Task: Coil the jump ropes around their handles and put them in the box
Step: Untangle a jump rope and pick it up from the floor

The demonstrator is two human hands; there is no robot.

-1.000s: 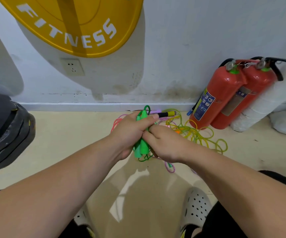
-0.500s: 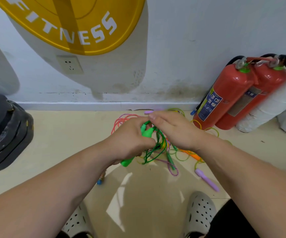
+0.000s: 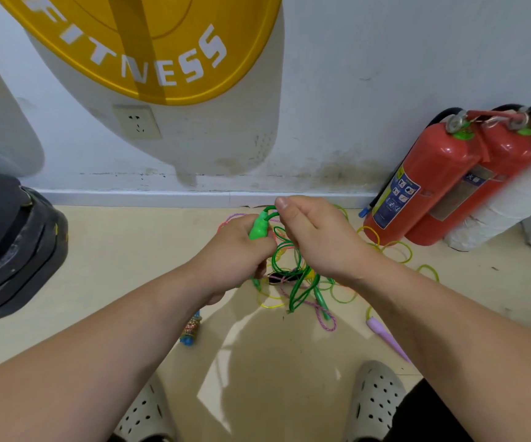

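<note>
The green handles [image 3: 258,227] are held together in the left hand [image 3: 235,253], whose fingers are clamped round them; only their top ends are seen above the fist. A second ago their lower ends were also shown below that fist, and the right hand [image 3: 320,240] was pressed against them lower down. Since then the right hand has been brought up to the top of the handles. A short arc of the green rope [image 3: 296,291] is now led from the handle tops to under its thumb, where it appears to be pinched.

The rest of the rope is left hanging in slack loops below and between the two hands, down to the floor. A turn over the handle tops is judged to be in the making. As most of the length is not yet wound, the coiling is thought to be at an early stage. No box is seen.

Beyond the right wrist a yellow rope [image 3: 398,242] is spread out, and beneath that forearm a purple handle [image 3: 383,334] is lying; neither is touched.
</note>
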